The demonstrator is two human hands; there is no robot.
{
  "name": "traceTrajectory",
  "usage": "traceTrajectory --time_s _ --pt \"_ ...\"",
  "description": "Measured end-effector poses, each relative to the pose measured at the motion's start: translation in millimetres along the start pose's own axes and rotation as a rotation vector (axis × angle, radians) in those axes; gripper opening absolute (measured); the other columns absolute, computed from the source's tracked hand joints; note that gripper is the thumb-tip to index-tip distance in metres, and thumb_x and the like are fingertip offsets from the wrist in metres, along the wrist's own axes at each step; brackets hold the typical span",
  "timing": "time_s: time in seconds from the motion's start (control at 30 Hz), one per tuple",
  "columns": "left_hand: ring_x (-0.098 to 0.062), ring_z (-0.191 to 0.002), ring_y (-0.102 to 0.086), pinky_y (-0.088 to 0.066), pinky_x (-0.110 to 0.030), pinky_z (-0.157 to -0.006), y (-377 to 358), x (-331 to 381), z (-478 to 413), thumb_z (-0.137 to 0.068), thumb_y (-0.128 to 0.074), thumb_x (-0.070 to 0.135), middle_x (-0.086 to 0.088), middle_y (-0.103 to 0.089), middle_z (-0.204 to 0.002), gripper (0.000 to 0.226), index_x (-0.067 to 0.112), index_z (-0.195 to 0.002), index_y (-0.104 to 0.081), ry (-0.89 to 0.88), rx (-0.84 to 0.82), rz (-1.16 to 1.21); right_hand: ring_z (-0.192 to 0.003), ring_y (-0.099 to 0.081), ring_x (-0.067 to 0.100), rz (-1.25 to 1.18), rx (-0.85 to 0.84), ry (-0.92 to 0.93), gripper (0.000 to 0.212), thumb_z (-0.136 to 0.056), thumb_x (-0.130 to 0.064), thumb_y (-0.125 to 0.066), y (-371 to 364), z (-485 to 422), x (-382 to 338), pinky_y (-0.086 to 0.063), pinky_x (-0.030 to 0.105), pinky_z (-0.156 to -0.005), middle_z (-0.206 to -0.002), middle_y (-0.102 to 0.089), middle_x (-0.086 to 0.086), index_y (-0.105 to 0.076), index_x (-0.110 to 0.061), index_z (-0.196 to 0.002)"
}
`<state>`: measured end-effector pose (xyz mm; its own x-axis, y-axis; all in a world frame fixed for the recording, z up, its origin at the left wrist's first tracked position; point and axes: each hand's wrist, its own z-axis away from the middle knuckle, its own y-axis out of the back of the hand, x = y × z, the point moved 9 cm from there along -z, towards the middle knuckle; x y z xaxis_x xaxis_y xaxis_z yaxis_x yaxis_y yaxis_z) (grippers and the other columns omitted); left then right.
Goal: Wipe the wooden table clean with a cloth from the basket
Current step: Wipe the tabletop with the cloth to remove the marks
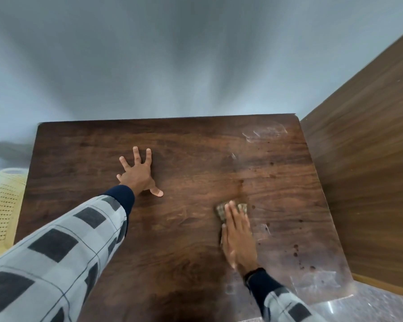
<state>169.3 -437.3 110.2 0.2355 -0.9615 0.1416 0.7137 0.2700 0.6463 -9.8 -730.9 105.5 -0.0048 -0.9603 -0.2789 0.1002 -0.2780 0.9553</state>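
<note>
The dark wooden table (186, 252) fills the lower half of the view. My left hand (137, 173) rests flat on its middle with fingers spread and holds nothing. My right hand (239, 235) presses flat on a small brownish cloth (221, 211) on the right part of the table; only the cloth's far end shows beyond my fingertips. Dark spots (296, 249) and pale smears (263, 133) mark the right side of the tabletop.
A pale yellow perforated basket (0, 205) stands off the table's left edge. A tall wooden panel (368, 173) rises along the right side. A grey wall (196, 66) is right behind the far edge. Speckled floor (368, 307) shows at bottom right.
</note>
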Motion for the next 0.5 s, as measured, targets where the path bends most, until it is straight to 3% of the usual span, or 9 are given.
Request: traceTrajectory --time_s 0.17,0.23,0.4,0.5 --pt "-0.048 -0.144 0.027 -0.014 -0.073 -0.110 0 0 0 -0.056 -0.095 0.045 0.002 0.046 -0.152 0.155 0.038 -0.152 0.026 -0.001 0.005 -0.005 -0.156 -0.009 0.021 0.080 -0.156 0.486 0.060 -0.102 -0.026 -0.044 -13 49 -30 -0.016 0.039 -0.123 -0.166 -0.024 0.002 -0.029 -0.015 -0.159" --pt "-0.049 -0.144 0.026 -0.014 -0.074 -0.110 0 0 0 -0.056 -0.095 0.045 0.002 0.046 -0.153 0.154 0.037 -0.152 0.026 -0.005 0.009 -0.012 -0.156 -0.010 0.023 0.087 -0.171 0.555 0.069 -0.096 -0.021 -0.054 -6 29 -15 -0.016 0.042 -0.124 -0.168 -0.019 0.003 -0.027 -0.014 -0.159" --pt "-0.050 -0.143 0.025 -0.015 -0.074 -0.109 -2 -1 -3 -0.055 -0.095 0.045 0.002 0.045 -0.153 0.155 0.038 -0.152 0.025 -0.008 0.014 -0.015 -0.156 -0.007 0.019 -0.053 0.009 -0.044 0.056 -0.106 -0.023 -0.036 2 -4 18 -0.020 0.045 -0.123 -0.167 -0.017 -0.001 -0.024 -0.015 -0.160" --pt "-0.050 -0.143 0.025 -0.015 -0.074 -0.109 -1 -1 -3 -0.055 -0.095 0.044 0.001 0.044 -0.154 0.155 0.037 -0.152 0.025 -0.002 0.021 -0.018 -0.155 -0.008 0.020 -0.036 -0.012 -0.024 0.057 -0.106 -0.025 -0.033 -14 28 -12 -0.017 0.044 -0.123 -0.168 -0.018 0.002 -0.022 -0.013 -0.160"
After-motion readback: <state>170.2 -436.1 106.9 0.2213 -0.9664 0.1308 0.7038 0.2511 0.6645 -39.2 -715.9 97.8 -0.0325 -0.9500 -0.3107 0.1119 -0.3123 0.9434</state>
